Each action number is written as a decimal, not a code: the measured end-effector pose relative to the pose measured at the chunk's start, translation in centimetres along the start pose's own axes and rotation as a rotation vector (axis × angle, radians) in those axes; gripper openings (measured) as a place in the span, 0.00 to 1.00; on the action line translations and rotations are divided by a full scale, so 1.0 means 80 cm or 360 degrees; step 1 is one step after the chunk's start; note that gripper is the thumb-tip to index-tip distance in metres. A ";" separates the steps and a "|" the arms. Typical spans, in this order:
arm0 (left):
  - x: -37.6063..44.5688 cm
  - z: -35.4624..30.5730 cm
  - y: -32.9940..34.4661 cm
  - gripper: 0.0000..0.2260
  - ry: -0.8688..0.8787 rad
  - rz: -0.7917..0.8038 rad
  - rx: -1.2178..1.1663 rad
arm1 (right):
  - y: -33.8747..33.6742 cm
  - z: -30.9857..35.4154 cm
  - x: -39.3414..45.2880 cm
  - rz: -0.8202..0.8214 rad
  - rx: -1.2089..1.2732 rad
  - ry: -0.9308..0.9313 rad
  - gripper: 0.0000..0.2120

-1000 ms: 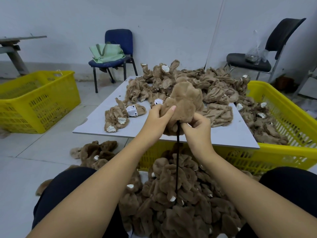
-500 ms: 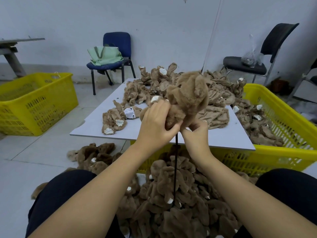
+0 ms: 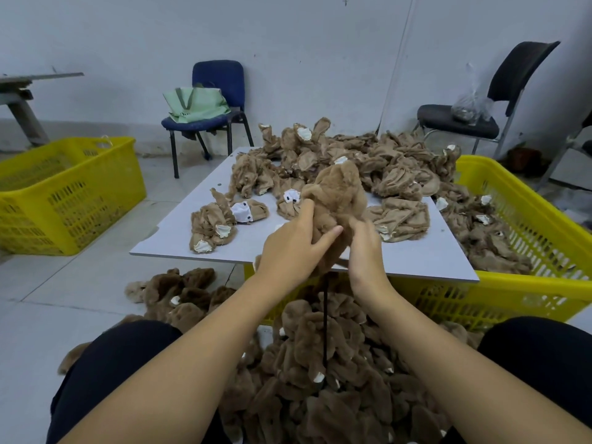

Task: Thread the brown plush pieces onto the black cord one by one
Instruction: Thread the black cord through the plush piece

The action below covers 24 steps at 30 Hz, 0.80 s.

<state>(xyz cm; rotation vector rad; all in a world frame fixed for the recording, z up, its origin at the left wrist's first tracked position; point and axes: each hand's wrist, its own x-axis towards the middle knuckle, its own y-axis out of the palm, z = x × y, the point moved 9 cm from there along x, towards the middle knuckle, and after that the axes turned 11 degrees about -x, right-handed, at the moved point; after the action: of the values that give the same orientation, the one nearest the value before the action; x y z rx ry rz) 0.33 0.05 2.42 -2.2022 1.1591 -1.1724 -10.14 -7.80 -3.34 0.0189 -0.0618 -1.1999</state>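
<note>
Holding one brown plush piece (image 3: 336,200) up above the near edge of the grey board (image 3: 179,238), the two hands are close together, one on each side of it. The left hand (image 3: 293,248) grips its lower left part with fingers curled round the fur, and the right hand (image 3: 365,248) grips its lower right part in the same way. The black cord (image 3: 325,318) hangs straight down from under this piece, between the wrists, into the heap of threaded plush pieces (image 3: 320,379) that lies on the floor between the person's knees. More plush pieces, loose ones (image 3: 336,155), are piled on the far half of the board, and a few lie alone near its left side. The board rests on a yellow basket (image 3: 544,283) which also holds plush pieces at its right side. A second yellow basket (image 3: 64,193) stands well apart on the left. By the wall there is a blue chair (image 3: 217,91) with a green bag (image 3: 195,104) on it, and a black chair (image 3: 480,116) on the right.
</note>
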 end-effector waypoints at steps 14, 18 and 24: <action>0.026 -0.019 -0.001 0.15 0.0185 -0.0079 0.0234 | 0.009 0.037 0.025 0.0363 -0.0031 -0.0013 0.08; 0.039 0.006 0.013 0.13 -0.0155 0.0146 0.0090 | 0.013 0.037 0.035 0.0330 -0.0255 0.0032 0.08; 0.023 0.037 0.051 0.12 -0.0510 0.0469 -0.0202 | 0.022 -0.004 0.019 0.0474 -0.0516 0.0378 0.11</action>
<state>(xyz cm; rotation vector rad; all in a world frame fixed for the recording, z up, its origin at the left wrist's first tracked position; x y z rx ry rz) 1.34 -3.97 -1.05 -2.1150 1.3848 -0.6165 -7.93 -8.62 -3.54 -0.1282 0.3286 -0.8916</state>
